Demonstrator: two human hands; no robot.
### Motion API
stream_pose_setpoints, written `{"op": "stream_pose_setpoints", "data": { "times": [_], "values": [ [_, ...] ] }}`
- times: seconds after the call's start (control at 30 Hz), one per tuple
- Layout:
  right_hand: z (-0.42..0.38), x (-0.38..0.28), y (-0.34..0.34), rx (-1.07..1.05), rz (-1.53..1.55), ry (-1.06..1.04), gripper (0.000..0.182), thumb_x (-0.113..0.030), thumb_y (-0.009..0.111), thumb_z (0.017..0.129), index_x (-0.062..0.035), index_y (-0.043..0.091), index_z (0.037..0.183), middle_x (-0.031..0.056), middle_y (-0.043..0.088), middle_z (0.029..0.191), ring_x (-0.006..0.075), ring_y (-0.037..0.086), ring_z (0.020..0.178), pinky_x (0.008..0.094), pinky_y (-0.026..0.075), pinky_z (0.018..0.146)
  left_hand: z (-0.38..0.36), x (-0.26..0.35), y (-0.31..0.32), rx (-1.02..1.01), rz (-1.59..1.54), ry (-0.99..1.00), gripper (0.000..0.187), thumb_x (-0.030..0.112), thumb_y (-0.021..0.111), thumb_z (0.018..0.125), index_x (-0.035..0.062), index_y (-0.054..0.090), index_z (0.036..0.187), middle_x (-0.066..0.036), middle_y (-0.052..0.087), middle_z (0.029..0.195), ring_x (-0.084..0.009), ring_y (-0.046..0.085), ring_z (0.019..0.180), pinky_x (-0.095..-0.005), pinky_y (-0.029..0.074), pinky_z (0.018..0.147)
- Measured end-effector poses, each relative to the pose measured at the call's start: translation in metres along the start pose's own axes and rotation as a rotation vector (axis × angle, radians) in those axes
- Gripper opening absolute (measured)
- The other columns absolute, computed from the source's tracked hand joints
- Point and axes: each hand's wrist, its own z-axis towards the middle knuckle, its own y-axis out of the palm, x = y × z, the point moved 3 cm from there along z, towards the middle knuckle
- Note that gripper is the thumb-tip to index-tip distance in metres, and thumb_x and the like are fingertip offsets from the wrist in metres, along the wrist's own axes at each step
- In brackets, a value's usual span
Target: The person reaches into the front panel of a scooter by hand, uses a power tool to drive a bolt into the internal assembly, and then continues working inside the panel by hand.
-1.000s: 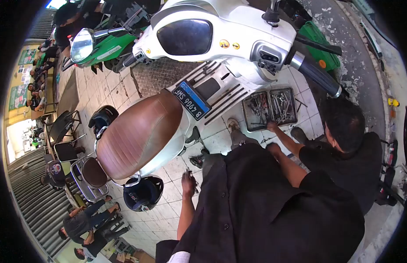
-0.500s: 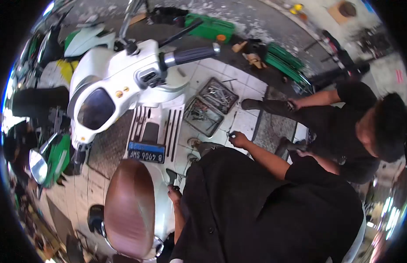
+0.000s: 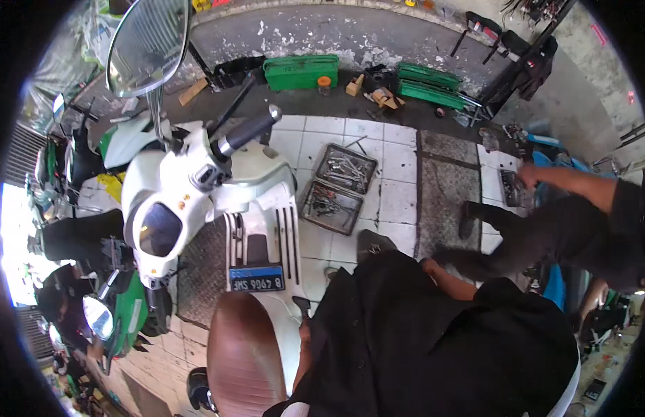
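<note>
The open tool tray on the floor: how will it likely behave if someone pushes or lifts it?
The tool tray is probably heavy for its size, since metal-looking tools lie in both halves. Pushed across the tiled floor, it seems unlikely to tip, being low and wide. Tilted, its loose tools could slide, as the top is open.

- Left forearm points forward along the torso's left side, left hand partly hidden, its grip unclear
- Right forearm angles inward, bare, right hand ahead of the torso, fingers indistinct
</note>
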Motion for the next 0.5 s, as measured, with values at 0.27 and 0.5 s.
{"op": "stream_pose_setpoints", "data": {
  "times": [0.27, 0.5],
  "values": [
    [0.021, 0.023, -0.057, -0.023, -0.052, -0.04, 0.019, -0.014, 0.061, 0.076, 0.0001, 0.066, 0.087, 0.018, 0.063, 0.094, 0.0319, 0.062, 0.086, 0.0426, 0.048, 0.07, 0.026, 0.063, -0.008, -0.141, 0.342, 0.221, 0.027, 0.02, 0.043, 0.088, 0.0116, 0.057, 0.109, -0.006, 0.059, 0.077, -0.0218, 0.062, 0.067, -0.0312, 0.05, 0.053],
    [0.149, 0.144, -0.064, 0.084, -0.048, -0.235, 0.027, -0.03, 0.058, 0.078, -0.0061, 0.065, 0.086, 0.0148, 0.064, 0.086, 0.0328, 0.062, 0.072, 0.0456, 0.048, 0.064, 0.032, 0.266, 0.032, 0.349, -0.328, -0.153, 0.039, 0.037, 0.039, 0.095, 0.0054, 0.06, 0.102, 0.0, 0.043, 0.06, -0.0101, 0.037, 0.052, -0.0289, 0.03, 0.045]
  ]
}}
